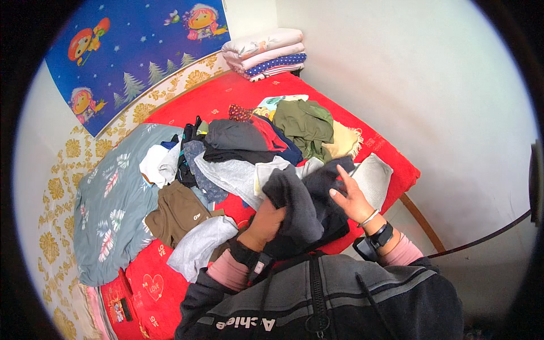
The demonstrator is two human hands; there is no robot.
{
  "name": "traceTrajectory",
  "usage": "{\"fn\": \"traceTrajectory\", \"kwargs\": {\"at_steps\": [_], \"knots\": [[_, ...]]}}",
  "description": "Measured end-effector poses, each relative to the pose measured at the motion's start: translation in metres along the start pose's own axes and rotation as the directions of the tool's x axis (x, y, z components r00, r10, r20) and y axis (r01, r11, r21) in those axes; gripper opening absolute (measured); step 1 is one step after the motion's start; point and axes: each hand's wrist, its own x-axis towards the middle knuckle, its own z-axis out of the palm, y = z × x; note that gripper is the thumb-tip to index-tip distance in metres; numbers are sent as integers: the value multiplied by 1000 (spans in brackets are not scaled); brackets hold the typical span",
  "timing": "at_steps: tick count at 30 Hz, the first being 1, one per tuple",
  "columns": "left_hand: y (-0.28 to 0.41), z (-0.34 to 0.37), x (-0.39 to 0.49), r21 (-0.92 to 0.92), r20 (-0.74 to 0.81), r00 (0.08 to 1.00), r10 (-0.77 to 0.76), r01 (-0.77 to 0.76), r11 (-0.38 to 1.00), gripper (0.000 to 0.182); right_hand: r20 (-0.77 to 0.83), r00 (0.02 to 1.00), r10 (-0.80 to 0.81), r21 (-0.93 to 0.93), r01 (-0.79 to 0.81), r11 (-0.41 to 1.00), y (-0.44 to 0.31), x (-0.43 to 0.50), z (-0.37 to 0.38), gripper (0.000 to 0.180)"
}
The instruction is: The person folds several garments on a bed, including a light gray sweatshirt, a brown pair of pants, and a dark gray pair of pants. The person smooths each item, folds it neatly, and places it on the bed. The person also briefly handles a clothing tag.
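Note:
My left hand grips a dark grey cloth garment in front of my chest. At the garment's right side is my right hand, its thumb and fingers spread; whether it pinches any fabric is unclear. A white ribbed cloth lies just beyond that hand. Left of my left hand are brown trousers or shorts and a light grey garment. Ahead is a heap with a grey folded garment, an olive green garment and a light grey knit piece.
The bed has a red cover. A grey-green leaf-patterned quilt lies along its left side, and folded bedding is stacked at the far corner. White walls stand beyond; a dark phone-like object lies lower left.

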Motion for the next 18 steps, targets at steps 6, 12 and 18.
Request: {"fn": "traceTrajectory", "kwargs": {"at_steps": [6, 12, 18], "knots": [[-16, 38, 9, 328, 104, 994, 46, -77, 941, 54, 174, 985, -9, 269, -39, 962, -45, -7, -6, 84], [-13, 42, 11, -364, 4, 998, -55, 53, 930, 48, 101, 980, 173, 677, -195, 710, -29, -17, -28, 64], [-3, 44, 14, -524, -30, 999, 25, -37, 851, 46, 25, 976, 218, 668, -178, 722, -18, -27, -39, 39]]}}
